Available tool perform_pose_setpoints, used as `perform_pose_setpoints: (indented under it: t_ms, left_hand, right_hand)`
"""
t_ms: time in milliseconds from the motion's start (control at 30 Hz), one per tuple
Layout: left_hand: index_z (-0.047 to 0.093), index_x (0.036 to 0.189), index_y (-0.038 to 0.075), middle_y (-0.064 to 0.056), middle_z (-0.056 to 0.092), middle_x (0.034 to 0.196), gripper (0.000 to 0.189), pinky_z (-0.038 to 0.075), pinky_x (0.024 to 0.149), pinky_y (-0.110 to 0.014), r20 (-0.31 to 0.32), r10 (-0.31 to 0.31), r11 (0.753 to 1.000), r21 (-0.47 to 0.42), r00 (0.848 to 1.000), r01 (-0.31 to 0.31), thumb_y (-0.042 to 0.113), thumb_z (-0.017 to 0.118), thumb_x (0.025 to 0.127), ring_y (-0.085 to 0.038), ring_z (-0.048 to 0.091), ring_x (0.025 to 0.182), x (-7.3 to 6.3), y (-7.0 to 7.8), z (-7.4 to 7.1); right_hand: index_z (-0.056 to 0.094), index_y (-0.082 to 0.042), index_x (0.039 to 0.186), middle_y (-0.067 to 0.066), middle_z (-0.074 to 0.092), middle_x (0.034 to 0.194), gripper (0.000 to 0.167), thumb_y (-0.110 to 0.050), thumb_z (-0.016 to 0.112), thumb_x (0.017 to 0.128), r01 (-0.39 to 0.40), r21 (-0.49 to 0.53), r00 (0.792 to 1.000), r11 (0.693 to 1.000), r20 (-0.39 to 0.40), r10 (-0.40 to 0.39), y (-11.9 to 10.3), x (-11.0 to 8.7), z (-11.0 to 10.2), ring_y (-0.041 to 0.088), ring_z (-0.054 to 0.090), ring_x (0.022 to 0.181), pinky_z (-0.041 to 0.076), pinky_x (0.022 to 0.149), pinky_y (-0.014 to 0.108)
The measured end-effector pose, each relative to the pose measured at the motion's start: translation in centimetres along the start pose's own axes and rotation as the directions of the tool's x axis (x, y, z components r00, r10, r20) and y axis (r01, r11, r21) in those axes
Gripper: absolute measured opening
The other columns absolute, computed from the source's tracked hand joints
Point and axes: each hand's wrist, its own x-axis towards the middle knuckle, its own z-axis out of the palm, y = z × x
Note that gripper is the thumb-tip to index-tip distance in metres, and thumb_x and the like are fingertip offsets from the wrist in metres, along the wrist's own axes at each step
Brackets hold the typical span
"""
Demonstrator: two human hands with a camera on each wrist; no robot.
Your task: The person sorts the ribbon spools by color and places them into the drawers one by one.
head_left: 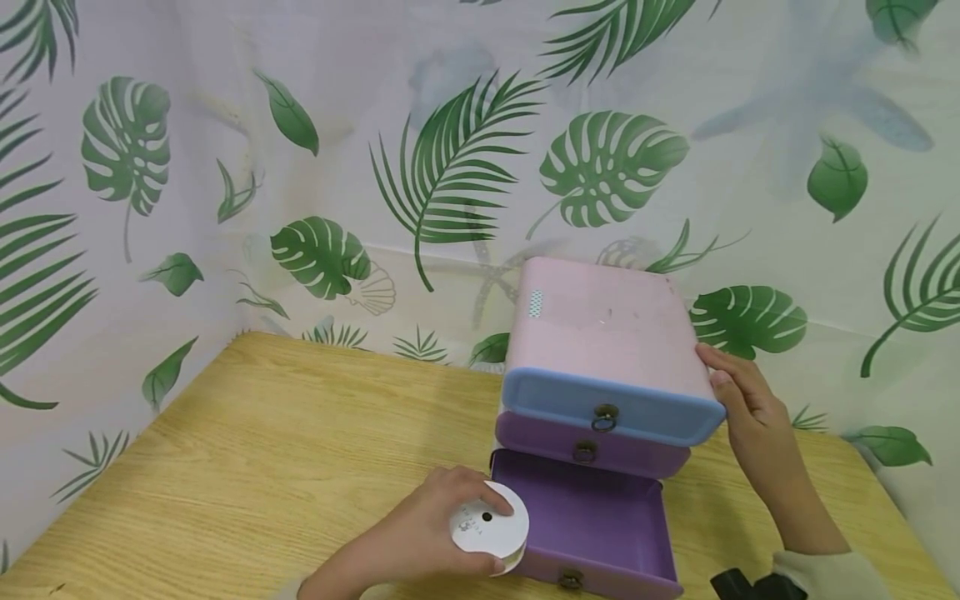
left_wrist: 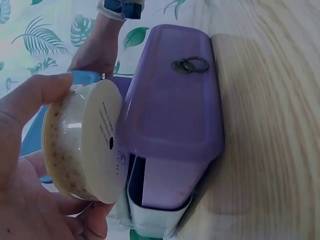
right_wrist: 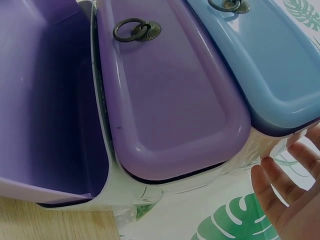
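Note:
My left hand (head_left: pixel 431 529) grips a white ribbon spool (head_left: pixel 491 521) by its rim, thumb on one side and fingers on the other. In the left wrist view the spool (left_wrist: pixel 102 142) shows printed text, a small centre hole and a translucent winding with brown specks. It is held over the left edge of the pulled-out bottom purple drawer (head_left: pixel 592 512), whose visible inside holds nothing. My right hand (head_left: pixel 757 417) touches the right side of the small drawer cabinet (head_left: pixel 600 325) near its top front corner, fingers fairly straight (right_wrist: pixel 280 180).
Above the pulled-out drawer sit a closed purple drawer (head_left: pixel 630 454) and a closed blue drawer (head_left: pixel 555 402), each with a ring pull. The cabinet stands on a wood-grain table (head_left: pixel 300 433) before a leaf-patterned cloth (head_left: pixel 337 167).

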Motion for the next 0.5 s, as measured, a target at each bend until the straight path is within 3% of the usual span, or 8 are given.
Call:
perform_pose_setpoints:
  t_ms: [200,500]
  left_hand:
    - [0.069,0.104,0.031,0.004,0.061,0.124,0.037,0.040,0.089,-0.029,0.033,0.018,1.000,-0.005,0.999,-0.018,0.032,0.084,0.071,-0.027,0.044,0.123,0.2,0.6,0.8]
    - [0.067,0.107,0.037,0.005,0.054,0.130,0.038,0.041,0.083,-0.022,0.092,0.028,0.999,0.043,0.995,-0.032,0.038,0.083,0.073,-0.017,0.043,0.118,1.2,2.1,1.9]
  right_hand:
    - [0.047,-0.017,0.143,-0.031,0.043,0.133,0.040,-0.023,0.040,0.104,0.000,0.008,1.000,1.000,0.007,0.000,0.0,0.2,0.1,-0.017,0.036,0.121,0.031,0.088,0.000]
    - [0.047,-0.018,0.143,-0.034,0.042,0.130,0.040,-0.023,0.041,0.104,-0.028,-0.011,1.000,1.000,-0.005,0.028,0.4,-0.1,-0.1,-0.019,0.036,0.119,0.031,0.086,-0.001]
